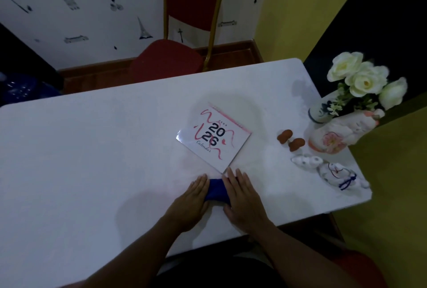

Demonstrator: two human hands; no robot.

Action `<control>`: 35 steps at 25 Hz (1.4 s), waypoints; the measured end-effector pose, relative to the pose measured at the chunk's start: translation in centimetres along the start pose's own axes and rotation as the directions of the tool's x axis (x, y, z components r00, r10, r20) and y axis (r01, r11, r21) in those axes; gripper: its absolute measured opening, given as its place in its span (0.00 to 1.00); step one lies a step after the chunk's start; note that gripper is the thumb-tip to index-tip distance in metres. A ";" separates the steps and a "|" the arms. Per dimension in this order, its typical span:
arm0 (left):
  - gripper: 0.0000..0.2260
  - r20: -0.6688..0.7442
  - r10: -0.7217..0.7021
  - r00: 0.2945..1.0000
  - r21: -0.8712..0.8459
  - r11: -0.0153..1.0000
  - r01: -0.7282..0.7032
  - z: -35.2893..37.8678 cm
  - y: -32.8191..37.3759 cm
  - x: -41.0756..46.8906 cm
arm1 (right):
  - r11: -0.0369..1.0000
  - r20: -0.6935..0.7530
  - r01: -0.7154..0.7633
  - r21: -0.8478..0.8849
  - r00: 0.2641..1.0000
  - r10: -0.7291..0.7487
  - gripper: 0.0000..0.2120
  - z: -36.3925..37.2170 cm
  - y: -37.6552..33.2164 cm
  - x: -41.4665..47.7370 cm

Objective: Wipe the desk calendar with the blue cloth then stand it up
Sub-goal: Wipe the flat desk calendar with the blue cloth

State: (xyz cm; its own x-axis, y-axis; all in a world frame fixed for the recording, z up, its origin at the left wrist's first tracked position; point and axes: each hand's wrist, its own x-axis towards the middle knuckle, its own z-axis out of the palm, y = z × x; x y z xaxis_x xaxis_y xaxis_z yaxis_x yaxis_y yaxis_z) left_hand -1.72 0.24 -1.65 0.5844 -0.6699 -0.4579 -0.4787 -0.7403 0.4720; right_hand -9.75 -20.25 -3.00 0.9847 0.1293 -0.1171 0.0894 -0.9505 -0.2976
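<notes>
The desk calendar (213, 138) lies flat on the white table (92, 160), turned like a diamond, with "2026 Calendar" and pink ribbons on its cover. Just below its near corner sits the blue cloth (216, 191), bunched between both hands. My left hand (193, 197) rests flat on the cloth's left side and my right hand (242, 197) lies flat over its right side. Both palms press down with fingers together, pointing away from me. Most of the cloth is hidden beneath them.
At the table's right edge stand a vase of white flowers (360, 79), a painted ceramic figure (339, 133), two small brown pieces (291, 139) and white figurines (330, 171). A red chair (178, 56) stands behind the far edge.
</notes>
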 end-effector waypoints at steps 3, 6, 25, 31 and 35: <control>0.33 0.022 -0.072 0.997 -0.083 0.994 0.074 -0.8 -0.5 -0.2 | 0.988 -0.056 0.146 0.058 0.988 -0.143 0.29 -0.2 -0.9 1.2; 0.45 -0.003 -0.149 0.989 -0.085 0.985 0.148 -1.6 -1.2 -0.8 | 0.969 -0.041 0.180 0.167 0.984 -0.175 0.26 -0.1 -0.4 0.9; 0.31 -0.175 -0.091 0.980 0.247 0.960 0.134 -7.6 -8.2 5.6 | 0.707 -0.175 -0.338 0.621 0.819 0.546 0.19 -10.3 2.5 20.9; 0.41 -0.138 -0.106 0.985 0.273 0.952 0.141 -6.5 -9.4 6.2 | 0.824 -0.072 -0.370 0.429 0.895 0.439 0.23 -5.4 1.1 24.5; 0.42 -0.140 -0.100 0.985 0.277 0.951 0.136 -6.3 -9.8 6.3 | 0.958 -0.094 -0.271 0.094 0.955 0.280 0.27 -3.0 1.1 24.8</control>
State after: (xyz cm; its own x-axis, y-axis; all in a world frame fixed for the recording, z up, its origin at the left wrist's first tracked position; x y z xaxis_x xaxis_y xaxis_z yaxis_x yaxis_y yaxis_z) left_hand 10.76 3.69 -4.43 0.7155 -0.5775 -0.3931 -0.5570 -0.8112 0.1780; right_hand 15.23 -18.90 -3.43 0.9799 -0.1690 -0.1065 -0.1956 -0.9191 -0.3420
